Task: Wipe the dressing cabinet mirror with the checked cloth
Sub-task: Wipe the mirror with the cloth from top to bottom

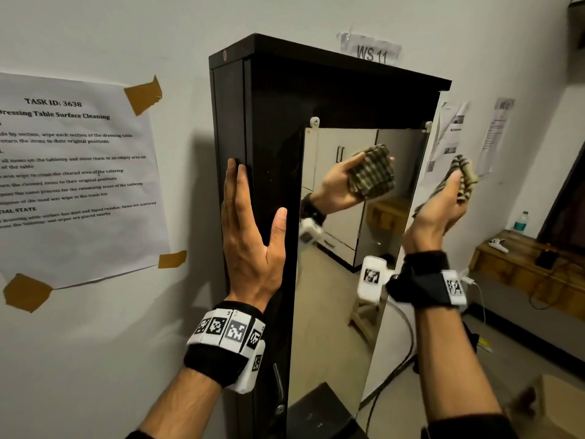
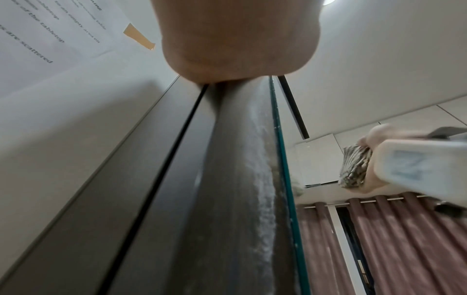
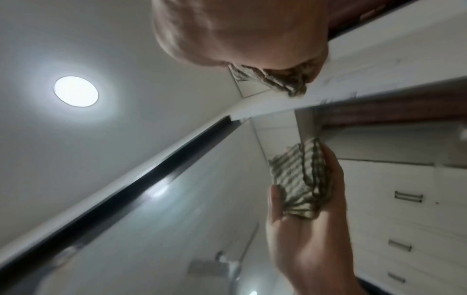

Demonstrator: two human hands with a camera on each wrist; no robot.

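The tall dark dressing cabinet stands against the wall, its mirror on the front facing right. My left hand lies flat on the cabinet's front left edge with straight fingers and the thumb spread toward the glass; the left wrist view shows its palm on the dark frame. My right hand grips the bunched checked cloth beside the mirror's upper right edge, a little off the glass. In the right wrist view the cloth pokes out past the palm. The mirror reflects hand and cloth.
A task sheet is taped to the wall on the left, and more papers hang to the right. A wooden bench at the right carries a bottle, a controller and cables. A dark block sits below the mirror.
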